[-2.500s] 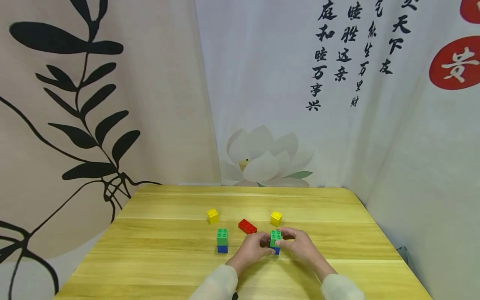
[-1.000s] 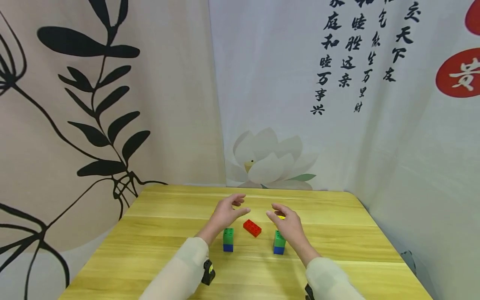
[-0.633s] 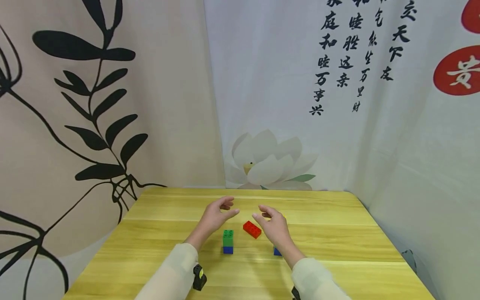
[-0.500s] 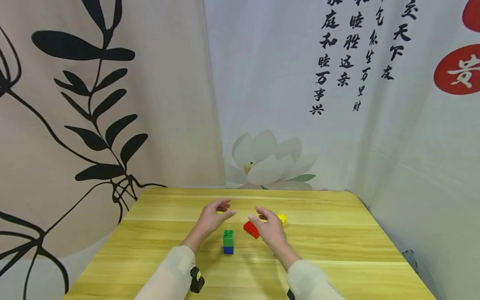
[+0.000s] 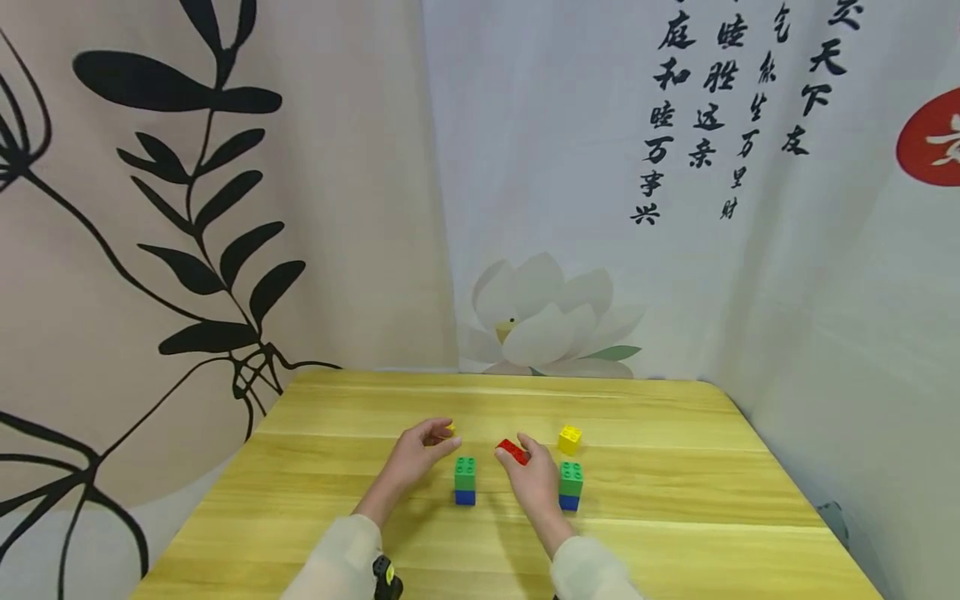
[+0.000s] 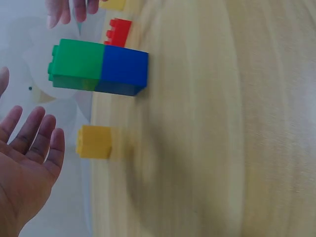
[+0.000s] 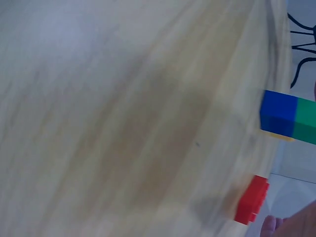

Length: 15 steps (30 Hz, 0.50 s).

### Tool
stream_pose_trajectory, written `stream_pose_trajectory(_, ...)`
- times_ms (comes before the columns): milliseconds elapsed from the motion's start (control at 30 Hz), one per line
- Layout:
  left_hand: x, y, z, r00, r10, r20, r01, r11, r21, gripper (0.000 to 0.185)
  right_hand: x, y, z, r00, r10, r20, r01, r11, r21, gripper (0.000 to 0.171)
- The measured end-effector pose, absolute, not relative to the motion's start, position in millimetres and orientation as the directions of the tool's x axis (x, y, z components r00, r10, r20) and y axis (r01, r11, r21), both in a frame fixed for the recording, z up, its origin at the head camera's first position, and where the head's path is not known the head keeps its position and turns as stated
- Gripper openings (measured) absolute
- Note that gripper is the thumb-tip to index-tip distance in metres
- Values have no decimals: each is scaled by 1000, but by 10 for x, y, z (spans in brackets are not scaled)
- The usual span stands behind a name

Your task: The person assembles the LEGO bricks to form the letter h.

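Our right hand [image 5: 534, 482] is loosely open and holds nothing. Its fingertips [image 5: 501, 454] almost touch the red brick [image 5: 513, 451], which lies at 12 o'clock from the hand. The brick's long side runs from 10 to 4 o'clock. Our left hand [image 5: 414, 459] is open too, and farther from it. A yellow block [image 6: 94, 141] hides behind the left fingers. We cannot tell if the right fingers touch the brick.
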<state>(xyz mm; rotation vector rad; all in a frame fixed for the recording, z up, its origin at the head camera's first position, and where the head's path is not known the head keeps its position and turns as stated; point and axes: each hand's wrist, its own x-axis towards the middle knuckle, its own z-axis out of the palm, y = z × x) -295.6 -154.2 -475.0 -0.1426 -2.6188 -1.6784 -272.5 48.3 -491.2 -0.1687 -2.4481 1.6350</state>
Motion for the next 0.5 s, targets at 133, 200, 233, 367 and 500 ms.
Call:
stream_pose_trajectory(133, -2918, -1562, -4823, -995, 78, 63, 89, 399, 913, 54, -2741, 467, -4999, -966, 239, 100, 9, 417, -909, 57)
stream_pose_trajectory(200, -2897, -1567, -4855, -994, 88, 57, 88, 392, 916, 56, -2747, 465, -5037, -961, 260, 97, 27, 435, -900, 57)
stream_pose_trajectory(233, -2889, -1569, -4876, -994, 94, 54, 87, 391, 916, 57, -2751, 465, -5058, -959, 268, 96, 34, 443, -896, 57)
stream_pose_trajectory(367, -2851, -1586, -4947, -993, 108, 42, 81, 386, 919, 57, -2781, 468, -5134, -949, 299, 96, 55, 460, -886, 58)
stream_pose_trajectory(500, -2808, -1606, -4994, -993, 113, 34, 75, 385, 920, 55, -2843, 476, -5201, -945, 314, 93, 70, 471, -879, 60)
